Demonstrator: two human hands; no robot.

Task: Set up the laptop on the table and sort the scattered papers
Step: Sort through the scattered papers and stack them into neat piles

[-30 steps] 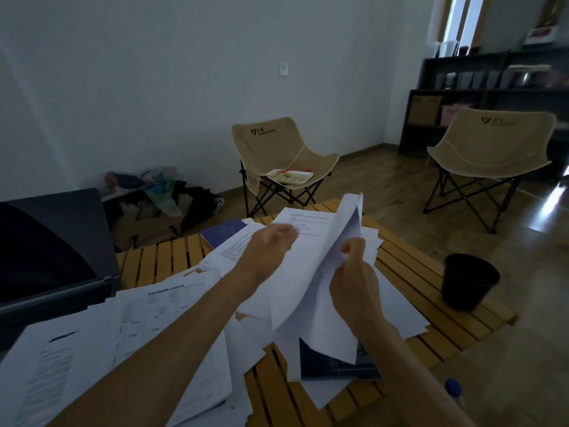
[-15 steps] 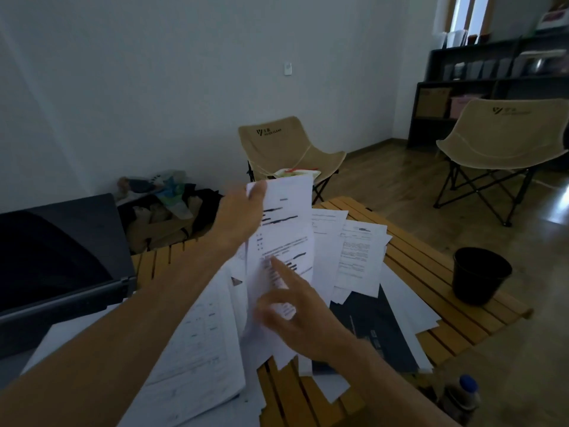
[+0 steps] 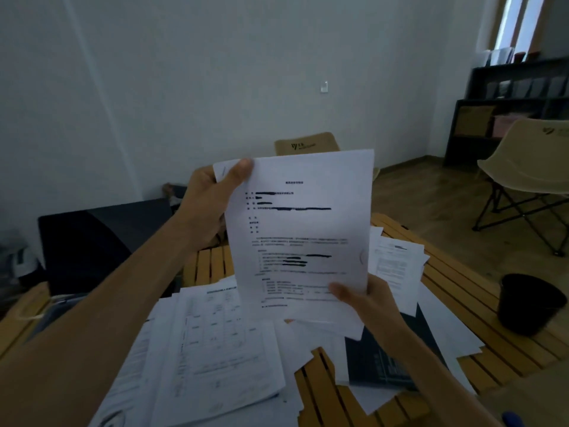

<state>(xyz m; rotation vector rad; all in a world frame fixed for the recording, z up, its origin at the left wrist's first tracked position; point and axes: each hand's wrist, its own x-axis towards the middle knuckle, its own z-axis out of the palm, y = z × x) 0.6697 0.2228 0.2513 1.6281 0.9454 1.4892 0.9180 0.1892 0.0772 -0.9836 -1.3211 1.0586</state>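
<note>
Both hands, left (image 3: 205,202) and right (image 3: 368,298), held grips clamped on one printed sheet (image 3: 303,232) raised above scattered papers (image 3: 215,343) on the slatted surface (image 3: 455,291), hiding a tan chair (image 3: 304,143); open laptop (image 3: 101,241) left, black cup (image 3: 528,306) right.

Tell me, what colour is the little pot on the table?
Black; the pot shows best in the head view.

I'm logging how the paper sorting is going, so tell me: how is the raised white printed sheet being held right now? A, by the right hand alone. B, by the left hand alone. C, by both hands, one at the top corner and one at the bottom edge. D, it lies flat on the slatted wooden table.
C: the left hand grips the top left corner of the white printed sheet while the right hand pinches its bottom edge.
</note>
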